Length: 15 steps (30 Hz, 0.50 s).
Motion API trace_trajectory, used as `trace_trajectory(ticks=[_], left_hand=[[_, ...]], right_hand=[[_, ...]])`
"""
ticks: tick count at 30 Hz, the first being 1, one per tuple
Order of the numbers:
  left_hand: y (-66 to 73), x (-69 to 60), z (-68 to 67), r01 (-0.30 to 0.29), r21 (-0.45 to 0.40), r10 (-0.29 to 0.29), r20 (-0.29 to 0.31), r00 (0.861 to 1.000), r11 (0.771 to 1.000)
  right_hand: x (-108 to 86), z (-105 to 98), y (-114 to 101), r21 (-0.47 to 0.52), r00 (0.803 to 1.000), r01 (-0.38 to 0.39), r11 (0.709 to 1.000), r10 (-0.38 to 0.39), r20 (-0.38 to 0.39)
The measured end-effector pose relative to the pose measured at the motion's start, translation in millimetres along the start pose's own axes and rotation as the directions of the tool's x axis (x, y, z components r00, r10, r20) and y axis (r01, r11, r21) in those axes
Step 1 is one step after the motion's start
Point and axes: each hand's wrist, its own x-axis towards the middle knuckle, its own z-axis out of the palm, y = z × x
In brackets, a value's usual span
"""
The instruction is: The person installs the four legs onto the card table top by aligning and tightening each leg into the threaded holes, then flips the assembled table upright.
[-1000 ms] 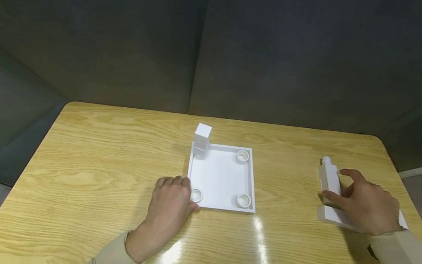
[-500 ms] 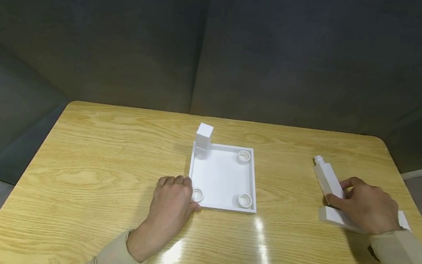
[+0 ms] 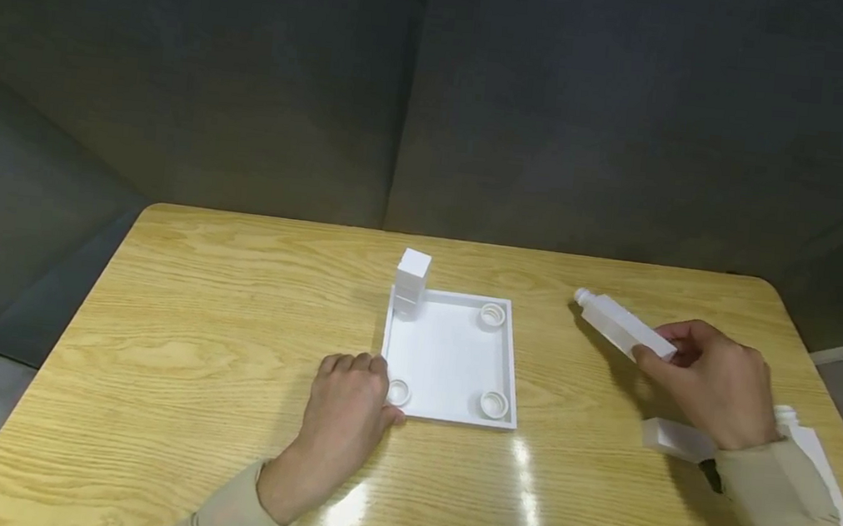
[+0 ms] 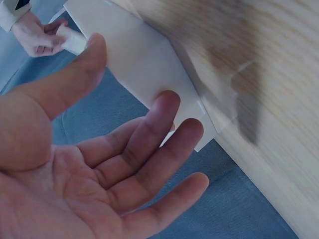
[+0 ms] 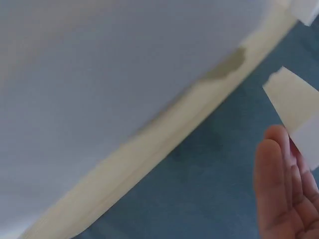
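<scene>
A white square tray-like tabletop (image 3: 451, 357) with a raised rim lies on the wooden table. Round threaded sockets (image 3: 492, 315) stand in three of its corners, and a square white leg (image 3: 412, 279) stands upright in the far left one. My left hand (image 3: 345, 402) holds the near left corner, thumb along the near edge and fingers at the left side. To the right, my right hand (image 3: 712, 376) pinches a second white leg (image 3: 623, 324) by its plain end. That leg is raised and slanted, its threaded tip (image 3: 582, 296) toward the far left.
Another white leg (image 3: 818, 465) with a threaded end lies at the right, partly behind the sleeve (image 3: 771, 486). A white block-like end (image 3: 677, 438) lies beneath the right forearm. Dark grey partitions (image 3: 554, 124) rise behind the table (image 3: 223, 296).
My right hand has lifted the leg off the table and moved it leftward, swinging its threaded tip to the left. Another leg has come into sight at the right. My left hand stays at the tabletop's corner.
</scene>
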Motion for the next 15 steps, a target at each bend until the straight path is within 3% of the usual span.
trace_trajectory(ticks=[8,15], left_hand=[[0.0,0.3,-0.2,0.001,-0.023,-0.001,0.007,1.000,1.000],[-1.0,0.7,0.4,-0.001,-0.030,0.001,0.007,1.000,1.000]], right_hand=[[8.9,3,-31,0.212,0.982,0.011,0.977,0.030,-0.187],[16.7,4,-56,0.483,0.969,0.017,0.875,0.105,-0.224]])
